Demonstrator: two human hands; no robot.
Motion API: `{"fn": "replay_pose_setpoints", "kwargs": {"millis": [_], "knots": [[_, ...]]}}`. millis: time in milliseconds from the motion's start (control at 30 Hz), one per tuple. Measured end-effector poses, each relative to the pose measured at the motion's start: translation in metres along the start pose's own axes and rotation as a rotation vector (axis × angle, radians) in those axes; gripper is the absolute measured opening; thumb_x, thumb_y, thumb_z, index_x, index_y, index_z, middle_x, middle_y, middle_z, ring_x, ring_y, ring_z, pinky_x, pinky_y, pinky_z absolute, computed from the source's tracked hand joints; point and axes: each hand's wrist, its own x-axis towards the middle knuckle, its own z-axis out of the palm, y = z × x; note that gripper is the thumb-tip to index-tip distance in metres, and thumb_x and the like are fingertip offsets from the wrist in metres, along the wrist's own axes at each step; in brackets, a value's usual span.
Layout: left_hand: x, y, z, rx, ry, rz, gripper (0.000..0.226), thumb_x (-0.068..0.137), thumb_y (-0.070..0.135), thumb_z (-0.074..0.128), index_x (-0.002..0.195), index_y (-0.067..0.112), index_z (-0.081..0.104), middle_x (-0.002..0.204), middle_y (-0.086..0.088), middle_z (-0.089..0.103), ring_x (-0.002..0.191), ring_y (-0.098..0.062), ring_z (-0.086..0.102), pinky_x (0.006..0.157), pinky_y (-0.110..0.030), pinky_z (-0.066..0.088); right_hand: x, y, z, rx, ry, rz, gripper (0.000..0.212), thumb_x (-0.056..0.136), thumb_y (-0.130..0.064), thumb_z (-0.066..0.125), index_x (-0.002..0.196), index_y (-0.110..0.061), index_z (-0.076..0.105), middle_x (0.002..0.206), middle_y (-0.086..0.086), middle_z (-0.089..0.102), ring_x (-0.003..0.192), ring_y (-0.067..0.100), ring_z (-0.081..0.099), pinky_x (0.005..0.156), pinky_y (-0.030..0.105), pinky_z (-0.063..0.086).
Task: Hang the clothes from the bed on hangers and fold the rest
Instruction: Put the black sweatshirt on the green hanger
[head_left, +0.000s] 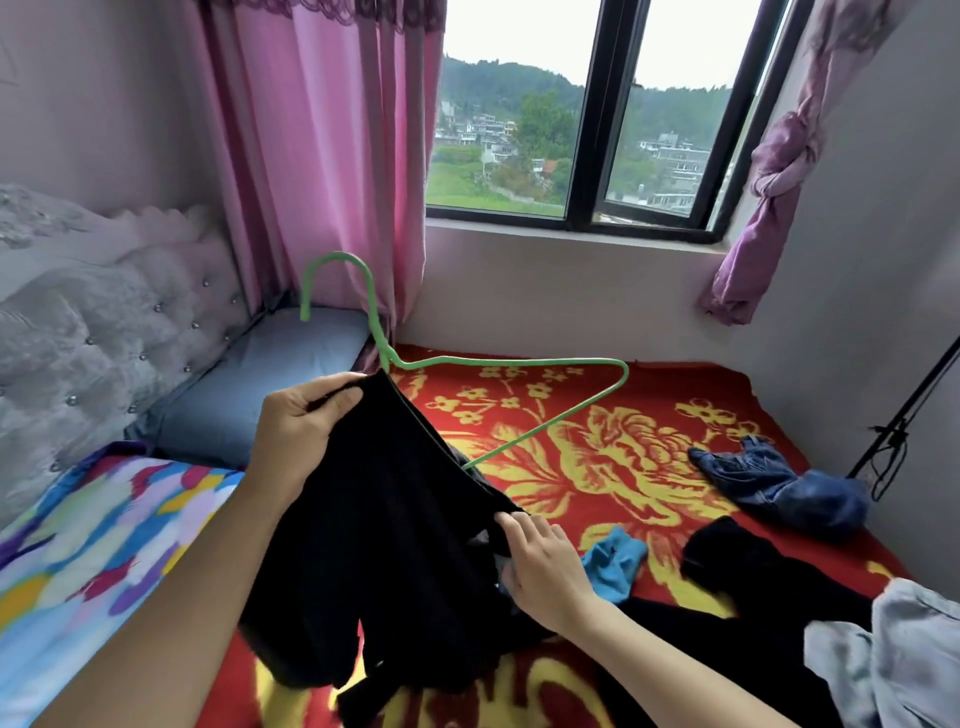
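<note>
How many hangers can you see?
1. The green hanger is above the bed, one side tucked inside the black garment that the left hand and right hand grip. Others may be hidden from view.

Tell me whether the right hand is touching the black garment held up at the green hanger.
Touching. In the head view the right hand pinches the lower edge of the black garment, fingers curled onto the fabric with no gap.
</note>
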Motion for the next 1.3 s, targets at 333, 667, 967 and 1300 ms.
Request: {"fn": "replay_pose_setpoints", "kwargs": {"millis": [333, 667, 967, 1300], "knots": [[0.000, -0.005, -0.018, -0.136, 0.007, -0.065, 0.029, 0.083, 0.008, 0.066, 0.075, 0.035, 0.076, 0.080, 0.014, 0.073, 0.076, 0.000, 0.068, 0.067, -0.008, 0.049, -0.004, 0.002, 0.013, 0.006, -0.377, -0.182, 0.049, 0.075, 0.003, 0.055, 0.122, -0.012, 0.050, 0.092, 0.004, 0.063, 0.070, 0.027, 0.058, 0.049, 0.030, 0.035], [-0.020, -0.003, -0.080, 0.018, -0.167, -0.104, 0.035, 0.080, -0.003, 0.062, 0.076, 0.028, 0.078, 0.078, 0.009, 0.074, 0.072, -0.002, 0.067, 0.070, -0.008, 0.049, 0.011, 0.084, -0.129, -0.179, -0.073, -0.285, 0.027, 0.060, -0.022, 0.086, 0.072, -0.015, 0.063, 0.073, -0.004, 0.064, 0.063, 0.019, 0.063, 0.049, 0.020, 0.051], [-0.030, -0.003, -0.047, 0.447, -0.240, 0.198, 0.023, 0.083, -0.006, 0.064, 0.089, 0.015, 0.072, 0.075, 0.019, 0.066, 0.073, 0.008, 0.058, 0.070, -0.006, 0.039, 0.027, 0.050, -0.154, 0.208, -0.111, -0.214, 0.006, 0.067, 0.001, 0.064, 0.073, 0.002, 0.064, 0.078, -0.002, 0.058, 0.070, 0.022, 0.056, 0.062, 0.027, 0.045], [-0.029, 0.031, -0.010, 0.454, 0.114, 0.268, 0.018, 0.083, 0.003, 0.066, 0.100, 0.003, 0.072, 0.090, -0.001, 0.065, 0.087, 0.000, 0.061, 0.079, 0.002, 0.032, 0.083, -0.005, -0.192, 0.566, 0.064, 0.029, 0.025, 0.088, -0.006, 0.052, 0.113, -0.010, 0.056, 0.066, -0.004, 0.053, 0.051, 0.010, 0.040, 0.056, 0.013, 0.036]]}}
